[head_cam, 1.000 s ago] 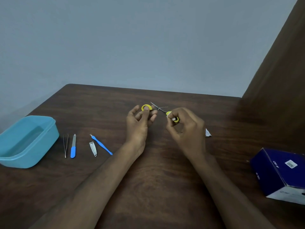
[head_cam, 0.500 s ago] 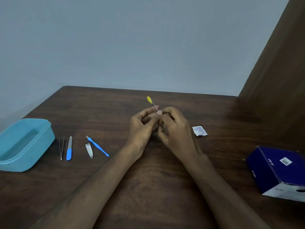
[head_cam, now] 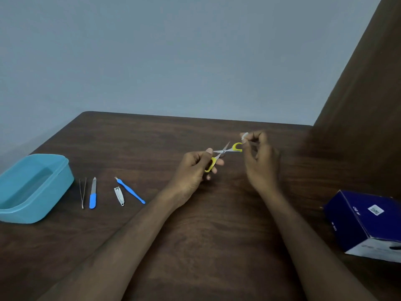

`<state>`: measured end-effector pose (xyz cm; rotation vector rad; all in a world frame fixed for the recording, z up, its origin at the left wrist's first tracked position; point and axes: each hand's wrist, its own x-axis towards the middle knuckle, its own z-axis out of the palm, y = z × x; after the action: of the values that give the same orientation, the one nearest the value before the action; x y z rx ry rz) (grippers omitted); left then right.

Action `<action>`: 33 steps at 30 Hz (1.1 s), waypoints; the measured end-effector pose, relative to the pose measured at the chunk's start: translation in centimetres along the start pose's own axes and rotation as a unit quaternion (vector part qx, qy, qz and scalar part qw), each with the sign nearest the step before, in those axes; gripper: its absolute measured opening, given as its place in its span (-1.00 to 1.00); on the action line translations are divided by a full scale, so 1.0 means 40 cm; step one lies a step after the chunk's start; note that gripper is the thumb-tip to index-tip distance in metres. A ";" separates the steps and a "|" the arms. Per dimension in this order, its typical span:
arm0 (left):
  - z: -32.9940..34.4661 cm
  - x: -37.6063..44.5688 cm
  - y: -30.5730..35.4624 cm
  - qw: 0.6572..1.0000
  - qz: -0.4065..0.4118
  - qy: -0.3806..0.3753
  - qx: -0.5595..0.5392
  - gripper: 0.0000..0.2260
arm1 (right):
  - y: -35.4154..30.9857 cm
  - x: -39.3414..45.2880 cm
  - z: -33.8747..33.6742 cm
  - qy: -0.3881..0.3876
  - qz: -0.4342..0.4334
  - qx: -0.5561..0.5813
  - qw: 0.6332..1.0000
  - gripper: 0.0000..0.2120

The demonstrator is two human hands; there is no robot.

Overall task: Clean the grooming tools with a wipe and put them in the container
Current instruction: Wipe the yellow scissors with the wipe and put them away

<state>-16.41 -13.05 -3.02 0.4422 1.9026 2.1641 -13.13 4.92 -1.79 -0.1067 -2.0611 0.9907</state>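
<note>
Small scissors with yellow handles (head_cam: 224,151) are held above the middle of the dark wooden table, blades spread apart. My left hand (head_cam: 196,168) grips one yellow handle loop and a blade. My right hand (head_cam: 259,158) pinches a small white wipe (head_cam: 244,137) against the other yellow loop. On the table to the left lie tweezers (head_cam: 82,192), a blue-handled nail file (head_cam: 93,193), a nail clipper (head_cam: 119,196) and a blue cuticle pusher (head_cam: 130,190). A light blue container (head_cam: 32,187) stands open at the far left.
A dark blue cardboard box (head_cam: 366,222) sits at the right edge of the table (head_cam: 206,224). A brown wooden panel rises at the right. A grey-blue wall stands behind the table's far edge.
My hands have drawn apart and the scissors have spread open. The right hand now holds the wipe at a yellow loop. The sachet seen on the table half a second ago is hidden.
</note>
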 end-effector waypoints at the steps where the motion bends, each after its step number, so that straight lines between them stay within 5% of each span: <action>1: 0.000 0.002 -0.003 1.000 0.003 0.003 0.012 -0.59 | 0.010 0.000 0.000 -0.027 -0.006 -0.009 1.000 -0.93; 6: -0.003 0.011 -0.012 0.999 0.036 0.032 0.005 -0.70 | 0.007 -0.005 0.002 -0.082 -0.014 -0.019 0.996 -0.94; 13: 0.002 0.008 -0.017 0.997 0.043 0.056 0.011 -0.77 | -0.049 -0.032 0.039 -0.020 0.138 0.118 0.983 -0.83; 18: 0.018 0.007 -0.015 0.994 0.062 0.087 -0.024 -0.75 | -0.096 -0.068 0.070 -0.007 0.216 0.219 0.952 -0.94; 23: 0.019 0.004 0.001 0.988 0.043 0.080 -0.123 -0.75 | -0.108 -0.098 0.102 -0.091 0.146 0.126 0.977 -0.91; 30: 0.008 0.007 0.031 0.960 -0.014 0.122 -0.252 -0.85 | -0.094 -0.063 0.078 0.030 0.203 0.159 0.966 -0.85; 33: 0.010 0.002 0.038 0.955 -0.060 0.117 -0.266 -0.71 | -0.090 -0.055 0.066 0.040 0.238 0.166 0.956 -0.82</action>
<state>-16.29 -12.87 -1.48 -0.0331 1.3031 2.5988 -12.66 -0.04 -1.67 -0.4764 -1.7991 1.5848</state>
